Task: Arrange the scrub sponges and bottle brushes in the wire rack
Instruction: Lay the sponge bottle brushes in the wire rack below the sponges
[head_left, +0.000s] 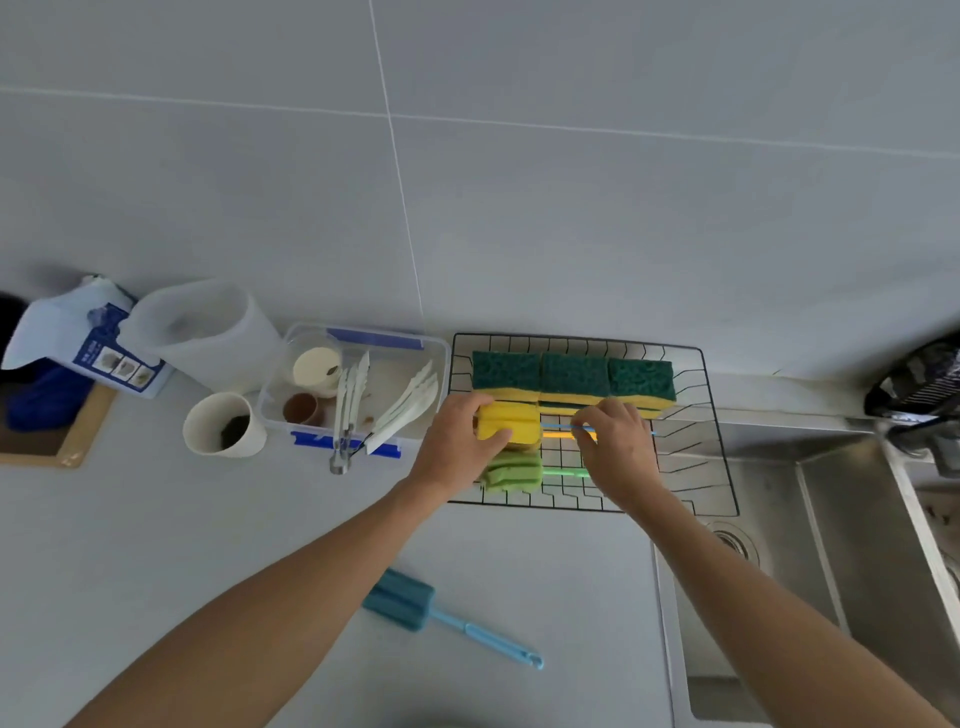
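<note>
A black wire rack (711, 410) sits on the counter by the wall. Three green-and-yellow scrub sponges (574, 376) stand in a row along its back. In front of them lies a yellow bottle brush (506, 422); my left hand (457, 447) grips its foam head and my right hand (615, 441) pinches its thin handle. A green bottle brush (511, 470) lies in the rack nearer me, partly under my hands. On the counter in front, apart from the rack, a blue bottle brush (410, 600) lies loose.
A clear plastic box (436, 353) with tongs, cups and white utensils stands left of the rack. A paper cup (223, 423), a white jug (208, 332) and a blue-white bag (88, 332) are further left. A steel sink (821, 519) lies to the right.
</note>
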